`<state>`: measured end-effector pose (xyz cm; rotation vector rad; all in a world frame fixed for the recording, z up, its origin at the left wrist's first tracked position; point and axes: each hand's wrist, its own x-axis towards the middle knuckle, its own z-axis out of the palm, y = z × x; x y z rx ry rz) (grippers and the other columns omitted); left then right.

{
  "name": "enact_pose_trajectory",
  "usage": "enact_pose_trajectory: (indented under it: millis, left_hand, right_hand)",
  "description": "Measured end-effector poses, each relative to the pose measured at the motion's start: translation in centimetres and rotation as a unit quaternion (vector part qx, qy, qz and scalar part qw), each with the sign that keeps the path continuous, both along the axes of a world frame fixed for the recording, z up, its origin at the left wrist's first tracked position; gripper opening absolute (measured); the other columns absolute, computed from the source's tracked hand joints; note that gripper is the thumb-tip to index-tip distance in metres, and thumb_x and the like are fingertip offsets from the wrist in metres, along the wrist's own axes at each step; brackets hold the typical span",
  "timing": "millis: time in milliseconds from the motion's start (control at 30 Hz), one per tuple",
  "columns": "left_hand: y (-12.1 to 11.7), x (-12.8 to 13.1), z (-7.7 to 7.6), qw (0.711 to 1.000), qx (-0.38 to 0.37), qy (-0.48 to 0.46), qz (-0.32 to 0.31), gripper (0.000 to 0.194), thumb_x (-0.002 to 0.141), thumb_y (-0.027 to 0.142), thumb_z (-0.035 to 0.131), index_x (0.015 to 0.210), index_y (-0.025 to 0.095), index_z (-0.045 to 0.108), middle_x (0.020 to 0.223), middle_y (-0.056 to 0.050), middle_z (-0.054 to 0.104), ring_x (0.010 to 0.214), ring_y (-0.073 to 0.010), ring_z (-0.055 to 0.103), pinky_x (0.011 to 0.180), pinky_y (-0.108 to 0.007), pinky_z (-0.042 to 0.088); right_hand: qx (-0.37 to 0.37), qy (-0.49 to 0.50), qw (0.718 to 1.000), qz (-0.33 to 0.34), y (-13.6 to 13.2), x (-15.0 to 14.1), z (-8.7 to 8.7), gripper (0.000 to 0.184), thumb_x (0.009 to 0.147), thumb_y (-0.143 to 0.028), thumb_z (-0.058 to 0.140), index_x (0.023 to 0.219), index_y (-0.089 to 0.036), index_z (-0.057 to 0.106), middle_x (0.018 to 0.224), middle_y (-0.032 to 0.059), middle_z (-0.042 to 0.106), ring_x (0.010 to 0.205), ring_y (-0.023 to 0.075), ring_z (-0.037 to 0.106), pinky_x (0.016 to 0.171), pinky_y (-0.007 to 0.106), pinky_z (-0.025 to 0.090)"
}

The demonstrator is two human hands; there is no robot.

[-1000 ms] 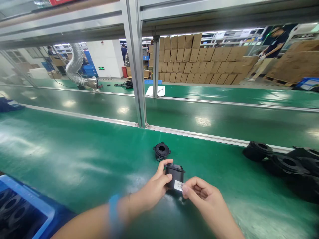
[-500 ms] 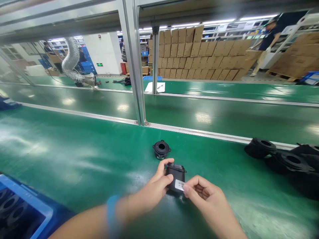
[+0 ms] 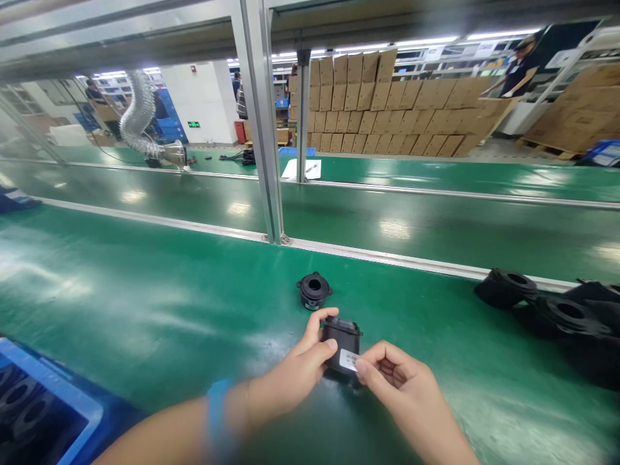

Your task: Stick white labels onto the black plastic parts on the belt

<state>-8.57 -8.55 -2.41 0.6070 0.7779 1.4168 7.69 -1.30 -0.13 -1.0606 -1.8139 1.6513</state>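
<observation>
My left hand (image 3: 303, 365) grips a black plastic housing (image 3: 343, 336) by its left side, thumb on the near face and fingers behind. A white printed label (image 3: 348, 359) lies against the lower part of that face. Between thumb and forefinger, my right hand (image 3: 400, 381) pinches the label's right end; whether that end is stuck down is hidden by the fingertips. Just beyond the housing, a round black part (image 3: 314, 290) with a central hole and small side lugs sits on the green work surface (image 3: 194, 297).
Several black ring-topped parts (image 3: 566, 316) are heaped at the right. A blue crate (image 3: 92, 408) holding similar parts stands at the lower left. A metal post (image 3: 264, 129) rises from the rail behind the work surface. Stacked cartons (image 3: 382, 119) and a person (image 3: 518, 74) are farther back.
Both hands, the housing and the label stay in almost the same place. In the background at right, the person's body and arms have shifted slightly.
</observation>
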Motion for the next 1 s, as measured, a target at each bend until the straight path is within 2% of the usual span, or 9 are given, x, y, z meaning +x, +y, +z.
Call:
enact_pose_trajectory:
  millis: [633,1000]
  left_hand:
    - [-0.2,0.2,0.1,1.0,0.001,-0.011,0.005,0.05,0.094,0.024,0.051,0.138,0.027,0.028,0.122,-0.007,0.054,0.112,-0.0214,0.054,0.102,-0.037,0.033]
    - [0.0,0.1,0.3,1.0,-0.01,-0.015,0.005,0.056,0.091,0.027,0.058,0.138,0.025,0.029,0.122,-0.008,0.055,0.111,-0.0213,0.053,0.101,-0.037,0.032]
  right_hand:
    - [0.007,-0.002,1.0,-0.004,-0.2,-0.1,0.1,0.032,0.083,-0.048,0.066,0.07,-0.02,0.063,0.067,-0.0002,0.057,0.065,0.0168,0.049,0.062,0.025,0.04]
    - [0.015,0.006,1.0,0.012,0.2,0.3,-1.4,0.032,0.087,-0.047,0.063,0.072,-0.019,0.06,0.067,-0.0003,0.056,0.064,0.0158,0.049,0.06,0.024,0.039]
